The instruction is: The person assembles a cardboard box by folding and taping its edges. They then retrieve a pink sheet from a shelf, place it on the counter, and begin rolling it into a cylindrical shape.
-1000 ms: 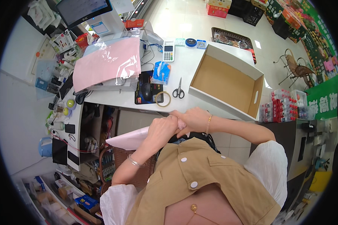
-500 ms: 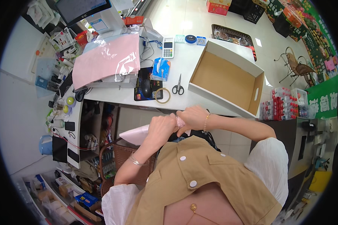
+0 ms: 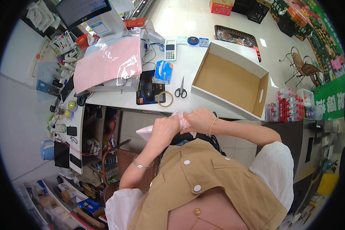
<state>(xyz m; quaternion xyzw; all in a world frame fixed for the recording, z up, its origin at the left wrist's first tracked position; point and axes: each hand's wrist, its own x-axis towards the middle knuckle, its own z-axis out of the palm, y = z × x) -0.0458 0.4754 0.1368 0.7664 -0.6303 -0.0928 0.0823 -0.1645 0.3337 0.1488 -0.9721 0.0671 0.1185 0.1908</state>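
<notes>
Between my two hands, just off the counter's near edge, is a pale pink sheet of wrapping paper, scrunched into folds. My left hand (image 3: 165, 129) is closed on it, and a smooth pointed end of the pink sheet (image 3: 143, 133) sticks out to the left. Right beside it, my right hand (image 3: 199, 119) grips the crumpled part with the fingers curled over. Most of the bunched sheet is hidden by my fingers. On the counter ahead lie a roll of tape (image 3: 165, 99), black scissors (image 3: 181, 88) and a boxed black mouse (image 3: 147, 92).
An open cardboard box (image 3: 230, 80) takes up the counter's right side. A stack of pink sheets (image 3: 107, 61) lies at the left, below a monitor (image 3: 84, 11). A blue tissue pack (image 3: 163, 72) and a card terminal (image 3: 170, 50) stand mid-counter. A wicker chair (image 3: 132, 163) is at my left.
The pink end left of my left hand has shortened and drawn closer to the hand. More crumpled pink shows between my hands. Both hands keep nearly the same place.
</notes>
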